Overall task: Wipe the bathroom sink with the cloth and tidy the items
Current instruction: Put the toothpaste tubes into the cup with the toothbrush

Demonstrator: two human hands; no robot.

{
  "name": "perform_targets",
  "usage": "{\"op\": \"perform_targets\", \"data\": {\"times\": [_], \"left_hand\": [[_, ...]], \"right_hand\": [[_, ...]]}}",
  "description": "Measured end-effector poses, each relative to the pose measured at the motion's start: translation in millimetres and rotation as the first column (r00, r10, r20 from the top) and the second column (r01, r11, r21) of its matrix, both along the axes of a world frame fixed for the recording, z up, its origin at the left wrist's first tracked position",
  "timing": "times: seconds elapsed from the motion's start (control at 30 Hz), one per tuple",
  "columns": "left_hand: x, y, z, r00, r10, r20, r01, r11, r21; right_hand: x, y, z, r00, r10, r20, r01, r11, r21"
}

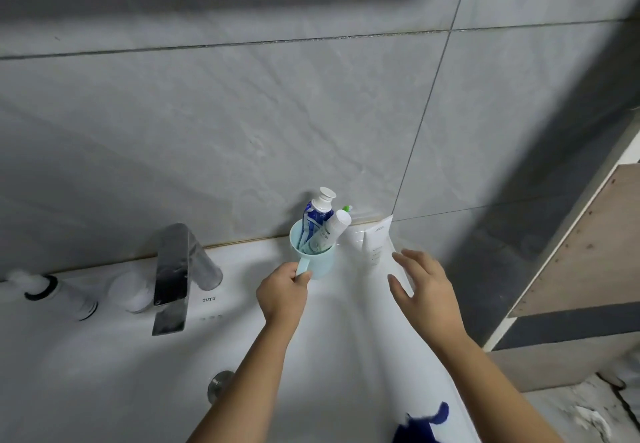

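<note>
A light blue cup (320, 262) stands on the back ledge of the white sink (242, 356), right of the tap. It holds a blue-and-white toothpaste tube (317, 214), a white tube (337, 224) and a green-tipped toothbrush (347, 207). My left hand (282, 295) pinches the cup's handle. A white tube (375, 245) stands upright beside the cup against the wall. My right hand (420, 283) hovers just in front of it, fingers spread, holding nothing. A dark blue cloth (420, 425) lies on the sink's front right edge.
A chrome tap (176, 273) stands at the middle of the ledge. Left of it lie a white round item (133, 292) and a white bottle with black rings (59, 293). The drain plug (219, 385) shows in the basin. A wooden shelf unit (581, 245) stands at right.
</note>
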State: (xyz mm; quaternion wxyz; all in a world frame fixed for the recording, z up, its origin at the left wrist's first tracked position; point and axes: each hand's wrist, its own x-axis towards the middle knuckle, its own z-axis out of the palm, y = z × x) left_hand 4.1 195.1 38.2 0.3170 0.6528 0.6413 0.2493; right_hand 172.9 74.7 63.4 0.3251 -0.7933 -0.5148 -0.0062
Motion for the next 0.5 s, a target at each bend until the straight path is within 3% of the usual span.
{"op": "perform_targets", "data": {"times": [0.5], "left_hand": [[18.8, -1.1, -23.5, 0.994, 0.017, 0.109, -0.013, 0.999, -0.037]], "right_hand": [[9.9, -13.4, -27.5, 0.999, 0.010, -0.050, -0.015, 0.996, -0.093]]}}
